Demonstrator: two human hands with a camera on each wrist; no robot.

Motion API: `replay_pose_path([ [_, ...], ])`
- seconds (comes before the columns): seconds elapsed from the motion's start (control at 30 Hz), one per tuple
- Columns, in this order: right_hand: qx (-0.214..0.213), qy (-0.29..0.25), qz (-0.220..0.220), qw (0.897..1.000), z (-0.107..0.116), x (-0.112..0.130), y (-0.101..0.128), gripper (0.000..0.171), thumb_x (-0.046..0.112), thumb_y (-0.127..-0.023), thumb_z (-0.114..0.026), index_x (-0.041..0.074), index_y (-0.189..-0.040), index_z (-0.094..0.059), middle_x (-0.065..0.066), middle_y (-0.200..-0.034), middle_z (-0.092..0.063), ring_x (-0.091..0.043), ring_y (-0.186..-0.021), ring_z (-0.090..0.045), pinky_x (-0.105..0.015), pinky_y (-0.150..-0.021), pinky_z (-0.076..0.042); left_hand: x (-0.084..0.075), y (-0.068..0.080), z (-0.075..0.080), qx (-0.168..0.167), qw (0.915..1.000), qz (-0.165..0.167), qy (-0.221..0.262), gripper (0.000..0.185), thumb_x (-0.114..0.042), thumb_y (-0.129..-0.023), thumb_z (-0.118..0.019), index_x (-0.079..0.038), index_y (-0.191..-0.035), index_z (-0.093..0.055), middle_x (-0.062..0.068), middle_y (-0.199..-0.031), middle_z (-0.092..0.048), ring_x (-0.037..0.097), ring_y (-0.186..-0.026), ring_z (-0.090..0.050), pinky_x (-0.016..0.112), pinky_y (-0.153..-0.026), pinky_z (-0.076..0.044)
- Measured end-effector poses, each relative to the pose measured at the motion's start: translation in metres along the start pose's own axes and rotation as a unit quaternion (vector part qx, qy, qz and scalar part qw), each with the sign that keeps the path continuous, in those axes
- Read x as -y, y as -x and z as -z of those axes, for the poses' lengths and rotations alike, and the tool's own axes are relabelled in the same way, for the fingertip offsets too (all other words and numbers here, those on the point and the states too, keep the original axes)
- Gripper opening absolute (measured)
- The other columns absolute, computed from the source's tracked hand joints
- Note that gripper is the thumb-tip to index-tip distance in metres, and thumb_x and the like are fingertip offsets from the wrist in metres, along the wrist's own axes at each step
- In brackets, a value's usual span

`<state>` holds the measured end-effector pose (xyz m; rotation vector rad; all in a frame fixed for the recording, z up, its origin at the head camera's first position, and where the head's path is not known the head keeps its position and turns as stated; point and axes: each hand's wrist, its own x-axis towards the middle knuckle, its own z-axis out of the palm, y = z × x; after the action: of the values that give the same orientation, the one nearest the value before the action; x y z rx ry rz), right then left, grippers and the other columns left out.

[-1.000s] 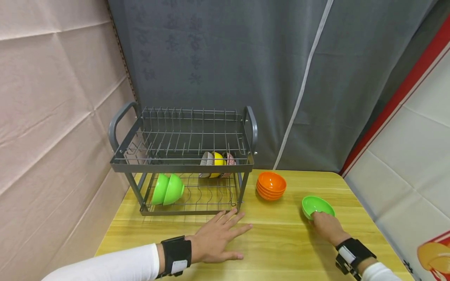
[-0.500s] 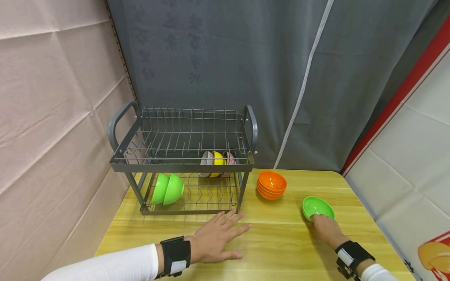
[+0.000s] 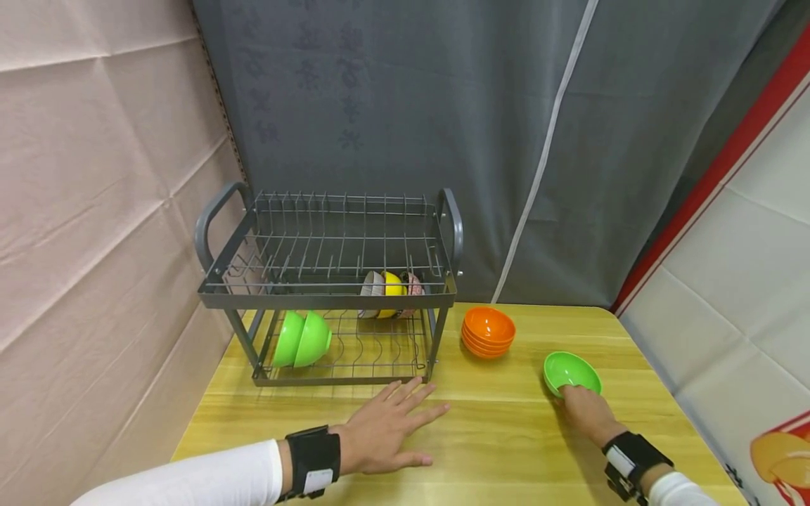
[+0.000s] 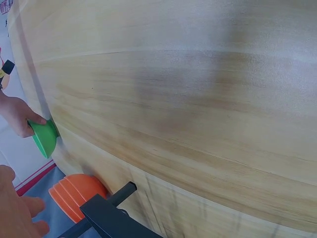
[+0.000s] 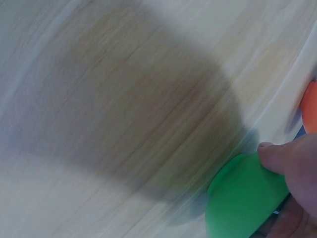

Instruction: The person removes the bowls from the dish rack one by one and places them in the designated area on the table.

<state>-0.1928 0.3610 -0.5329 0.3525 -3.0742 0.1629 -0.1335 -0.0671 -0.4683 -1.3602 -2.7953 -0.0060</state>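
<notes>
Little has moved since a second ago: the right hand point(image 3: 585, 410) has kept its grip on the near rim of the green bowl point(image 3: 571, 370), and both have shifted only slightly; the left hand point(image 3: 386, 425) stays flat where it was.

Nearest, two white sleeves end in black wrist straps. The left hand lies palm down on the wooden table point(image 3: 506, 450), a pale yellow top with long straight grain, its fingers straight and spread, pointing at the rack's base. The right hand's fingers curl over the bowl's near edge; the right wrist view shows the thumb point(image 5: 277, 156) pressed on the smooth outer wall of the bowl point(image 5: 242, 198), so it is pinched at the rim. The bowl is glossy plastic, round and shallow, sitting on the table at the right, tipped a little with its opening facing away from the person.

Just beyond, a stack of orange bowls point(image 3: 488, 333) stands upright, nested, near the right leg of the dish rack point(image 3: 329, 295). The rack is grey metal wire with two tiers and looped handles. On its lower tier two green bowls point(image 3: 302, 340) stand on edge at the left; farther back stand a grey, a yellow and a pink patterned bowl point(image 3: 387, 288). A grey curtain point(image 3: 443, 126) hangs behind.
</notes>
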Motion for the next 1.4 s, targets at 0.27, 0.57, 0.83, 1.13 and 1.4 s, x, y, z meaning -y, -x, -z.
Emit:
replay_pose_path([
  [0.27, 0.013, 0.0, -0.002, 1.0, 0.003, -0.001, 0.001, 0.021, 0.016, -0.088, -0.073, 0.008, -0.075, -0.059, -0.012, -0.071, -0.065, -0.032, -0.067, -0.067, -0.05, -0.055, -0.053, 0.002, 0.0, -0.002, 0.009, 0.9999, 0.0, 0.005, 0.074, -0.074, -0.099, -0.021, -0.037, -0.162, -0.017, 0.006, -0.17, -0.022, 0.029, -0.157, -0.024, 0.053, -0.121, -0.036],
  [0.57, 0.021, 0.054, 0.007, 0.998, 0.011, 0.001, 0.003, 0.055, 0.044, -0.089, -0.072, -0.005, -0.114, -0.069, -0.026, -0.12, -0.069, -0.057, -0.121, -0.055, -0.069, -0.1, -0.046, 0.001, 0.0, -0.001, 0.011, 0.9999, 0.003, 0.0, 0.074, -0.075, -0.099, -0.02, -0.038, -0.162, -0.016, 0.006, -0.17, -0.022, 0.029, -0.157, -0.025, 0.053, -0.121, -0.037],
  [0.83, 0.012, 0.047, 0.002, 0.999, 0.018, 0.001, 0.003, 0.079, 0.06, -0.091, -0.063, 0.0, -0.141, -0.055, -0.033, -0.147, -0.05, -0.059, -0.136, -0.041, -0.073, -0.105, -0.038, 0.003, -0.002, -0.002, 0.006, 1.0, 0.003, -0.007, 0.074, -0.075, -0.098, -0.02, -0.037, -0.162, -0.017, 0.007, -0.17, -0.022, 0.029, -0.156, -0.026, 0.051, -0.121, -0.036],
  [1.13, -0.009, 0.038, 0.018, 0.999, 0.033, 0.016, -0.001, 0.082, 0.064, -0.094, -0.057, 0.007, -0.152, -0.044, -0.029, -0.156, -0.041, -0.057, -0.142, -0.033, -0.075, -0.111, -0.03, 0.006, -0.001, -0.001, 0.002, 1.0, 0.009, 0.003, 0.075, -0.075, -0.098, -0.021, -0.038, -0.163, -0.014, 0.009, -0.17, -0.02, 0.03, -0.156, -0.025, 0.054, -0.121, -0.035],
  [1.4, -0.024, 0.016, 0.049, 0.998, 0.051, 0.046, -0.006, 0.082, 0.063, -0.094, -0.057, 0.011, -0.156, -0.04, -0.026, -0.161, -0.035, -0.055, -0.146, -0.029, -0.075, -0.114, -0.025, 0.011, 0.001, 0.003, -0.007, 0.9998, 0.018, 0.008, 0.076, -0.075, -0.098, -0.026, -0.036, -0.162, -0.019, 0.009, -0.17, -0.021, 0.032, -0.155, -0.027, 0.055, -0.121, -0.035],
])
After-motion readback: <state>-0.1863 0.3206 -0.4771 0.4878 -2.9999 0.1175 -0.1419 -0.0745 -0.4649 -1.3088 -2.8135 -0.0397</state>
